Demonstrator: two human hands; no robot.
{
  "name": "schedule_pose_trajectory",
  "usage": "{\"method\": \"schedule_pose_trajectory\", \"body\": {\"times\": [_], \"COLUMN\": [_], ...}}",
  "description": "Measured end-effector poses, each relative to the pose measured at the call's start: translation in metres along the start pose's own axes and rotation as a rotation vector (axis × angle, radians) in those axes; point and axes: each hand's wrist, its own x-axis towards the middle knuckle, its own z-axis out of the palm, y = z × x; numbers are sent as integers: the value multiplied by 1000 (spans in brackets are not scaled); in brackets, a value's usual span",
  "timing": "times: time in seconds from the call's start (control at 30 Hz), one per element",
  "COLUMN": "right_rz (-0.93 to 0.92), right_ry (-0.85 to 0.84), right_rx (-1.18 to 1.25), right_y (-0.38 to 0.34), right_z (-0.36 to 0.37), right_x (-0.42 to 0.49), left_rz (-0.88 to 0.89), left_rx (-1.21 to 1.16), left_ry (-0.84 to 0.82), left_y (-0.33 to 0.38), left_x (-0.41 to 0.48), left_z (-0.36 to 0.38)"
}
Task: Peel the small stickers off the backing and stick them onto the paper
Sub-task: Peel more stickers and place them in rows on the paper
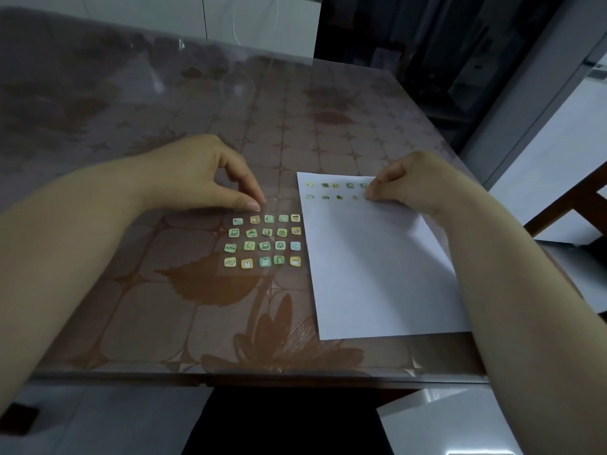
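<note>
Twenty small green-yellow stickers (264,246) on clear backing (257,254) under left hand (193,178) pressing fingertips (254,206); nine on white paper (377,274); right hand (410,182) pinched, contents hidden.

Your right hand (410,185) hides the paper's (377,274) upper right corner; whether its fingers (372,192) pinch a sticker cannot be told. The stickers' (264,246) pictures are too small to read. The clear backing's (258,238) edges barely show. Your left forearm (65,231) and right forearm (525,274) are cut off by the frame's left and right edges.
</note>
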Motion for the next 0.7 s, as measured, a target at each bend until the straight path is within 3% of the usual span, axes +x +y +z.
{"method": "schedule_pose_trajectory", "body": {"times": [0.47,0.57,0.7], "right_rz": [-24,-125,-441], "right_ry": [88,148,85], "right_rx": [19,91,84], "right_y": [9,0,-33], "right_z": [5,11,28], "right_x": [13,6,-14], "left_rz": [-33,-33,-50], "left_rx": [30,43,-3], "left_ry": [-28,-38,-46], "left_y": [0,-1,1], "left_x": [2,1,1], "left_z": [5,4,2]}}
